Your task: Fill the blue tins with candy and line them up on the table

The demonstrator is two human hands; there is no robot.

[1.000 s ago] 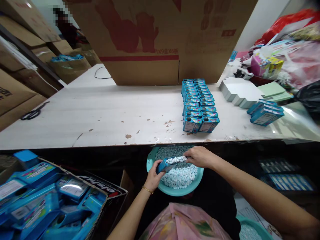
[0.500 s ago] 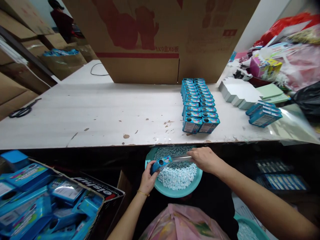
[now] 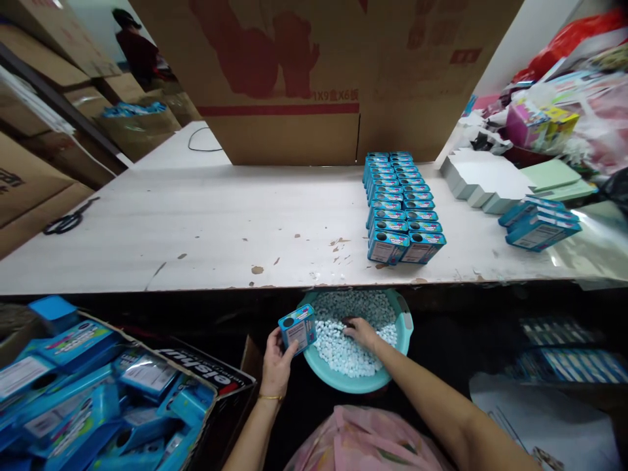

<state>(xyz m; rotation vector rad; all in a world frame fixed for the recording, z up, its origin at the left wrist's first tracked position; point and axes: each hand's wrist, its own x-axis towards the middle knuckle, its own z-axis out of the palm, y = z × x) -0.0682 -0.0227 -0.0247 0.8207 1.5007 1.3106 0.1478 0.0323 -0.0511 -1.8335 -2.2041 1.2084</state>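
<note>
My left hand (image 3: 276,366) holds a small blue tin box (image 3: 297,328) upright, just left of a teal basin (image 3: 401,327) that sits on my lap under the table edge. The basin is full of small white-blue candies (image 3: 350,307). My right hand (image 3: 360,332) rests on the candies, fingers curled over a small dark object; whether it grips it is unclear. On the white table (image 3: 220,222) two rows of the same blue tins (image 3: 400,203) stand on end.
A cardboard box of loose blue tins (image 3: 93,399) stands at lower left. A large carton (image 3: 314,72) stands at the table's back. White trays (image 3: 478,180), more blue tins (image 3: 540,222) and cluttered bags lie right. Scissors (image 3: 66,222) lie far left. A person (image 3: 140,49) stands in the far background.
The open, candy-filled tin is shut and stood upright in my left hand, moved left off the basin. My right hand has left the tin and dropped onto the candies.
</note>
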